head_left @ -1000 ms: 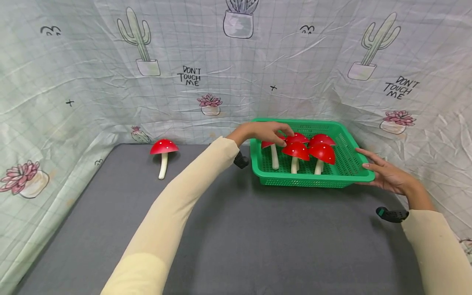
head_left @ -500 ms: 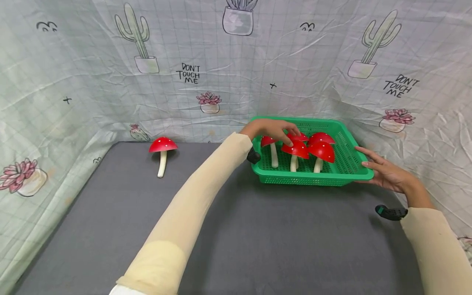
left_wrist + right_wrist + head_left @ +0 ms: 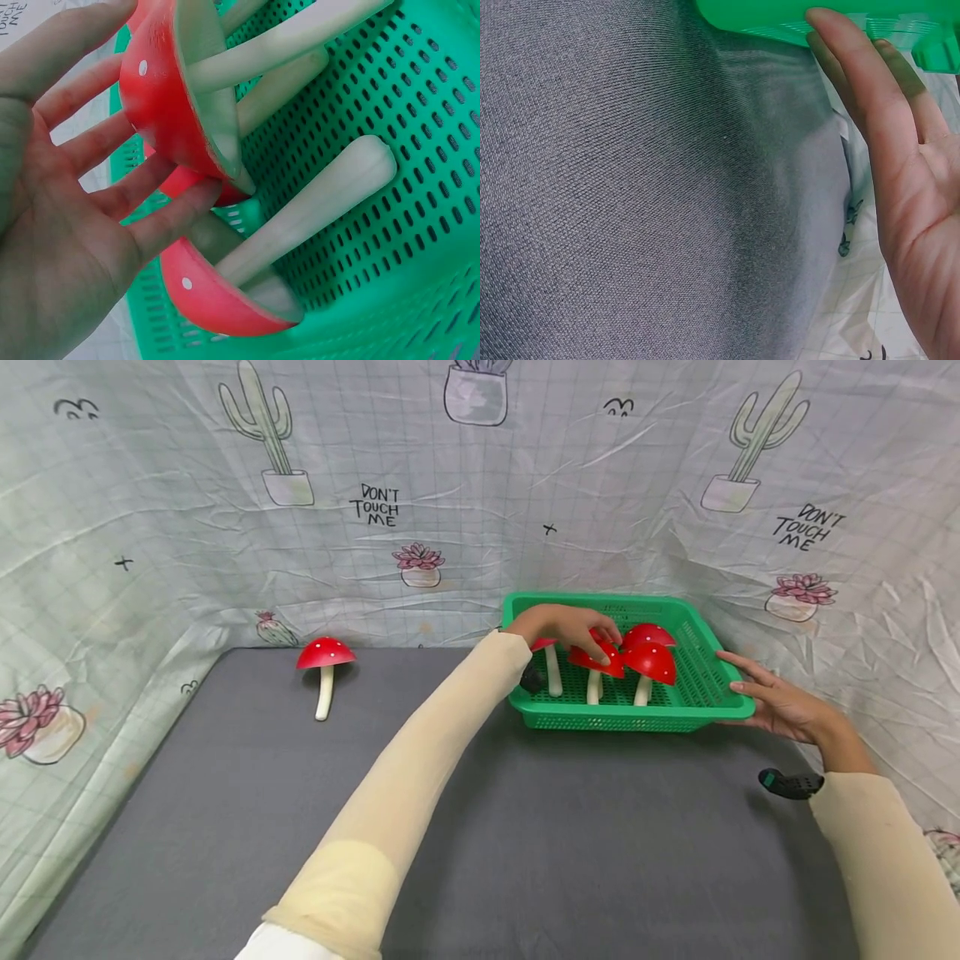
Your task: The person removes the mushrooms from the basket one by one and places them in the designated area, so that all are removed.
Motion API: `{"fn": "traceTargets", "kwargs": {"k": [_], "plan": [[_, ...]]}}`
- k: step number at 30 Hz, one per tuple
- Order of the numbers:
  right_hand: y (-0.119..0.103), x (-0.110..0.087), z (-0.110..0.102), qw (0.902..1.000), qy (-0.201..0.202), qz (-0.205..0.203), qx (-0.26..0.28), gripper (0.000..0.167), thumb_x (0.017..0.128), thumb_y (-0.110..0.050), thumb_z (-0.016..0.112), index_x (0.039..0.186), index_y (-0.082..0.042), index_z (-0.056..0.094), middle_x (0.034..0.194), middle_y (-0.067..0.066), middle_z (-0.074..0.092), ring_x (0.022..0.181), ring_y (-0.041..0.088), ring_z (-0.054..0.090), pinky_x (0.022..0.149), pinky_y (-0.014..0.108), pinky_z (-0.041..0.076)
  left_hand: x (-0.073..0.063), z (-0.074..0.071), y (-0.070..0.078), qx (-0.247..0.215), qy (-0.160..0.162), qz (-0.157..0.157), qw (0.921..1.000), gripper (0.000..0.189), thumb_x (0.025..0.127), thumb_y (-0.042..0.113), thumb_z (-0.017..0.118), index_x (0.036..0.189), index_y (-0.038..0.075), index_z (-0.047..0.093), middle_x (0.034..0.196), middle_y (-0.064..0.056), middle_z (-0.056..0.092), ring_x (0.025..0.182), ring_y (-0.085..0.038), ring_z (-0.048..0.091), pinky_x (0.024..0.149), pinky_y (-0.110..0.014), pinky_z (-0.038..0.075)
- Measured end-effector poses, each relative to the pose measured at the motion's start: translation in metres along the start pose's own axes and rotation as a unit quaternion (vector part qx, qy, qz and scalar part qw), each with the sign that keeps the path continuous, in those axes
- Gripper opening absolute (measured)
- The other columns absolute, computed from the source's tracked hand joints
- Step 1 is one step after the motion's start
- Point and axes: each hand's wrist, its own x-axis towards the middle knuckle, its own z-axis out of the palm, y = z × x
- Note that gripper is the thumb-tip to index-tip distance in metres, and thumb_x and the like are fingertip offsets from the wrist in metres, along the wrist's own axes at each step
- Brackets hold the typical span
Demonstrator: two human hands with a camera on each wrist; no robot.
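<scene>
My left hand (image 3: 573, 628) reaches over red toy mushrooms with white dots and pale stems in a green basket (image 3: 637, 717). In the left wrist view its spread fingers lie along the outside of one mushroom's cap (image 3: 161, 90), the thumb near the top of that cap. Another mushroom (image 3: 225, 289) lies just below the fingers. My right hand (image 3: 787, 703) touches the basket's right rim, its thumb and index fingertips at the edge. In the right wrist view straight fingers (image 3: 866, 79) meet the basket's outer wall. A lone mushroom (image 3: 326, 656) lies far left.
A dark grey cloth (image 3: 480, 835) covers the table. Behind and beside it hangs a wrinkled pale sheet (image 3: 480, 485) printed with cacti. The basket stands close to this sheet at the back right.
My left hand has moved right and deeper over the basket, from the leftmost mushroom to the front middle one. The right hand stays at the rim. The head view has shifted slightly.
</scene>
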Motion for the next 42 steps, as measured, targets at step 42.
{"fn": "traceTargets", "kwargs": {"k": [42], "plan": [[0.003,0.000,-0.001,0.9999,0.010,-0.005,-0.011,0.061,0.112,-0.006,0.025,0.161,-0.043,0.018,0.142,-0.010,0.042,0.118,0.019,0.065,0.098,0.044,0.054,-0.010,0.007,-0.002,0.046,0.058,0.091,0.9931,0.059,0.088,0.021,0.079,0.141,0.012,0.054,0.141,-0.004,0.050,0.128,-0.020,0.045,0.091,-0.027,0.054]]}}
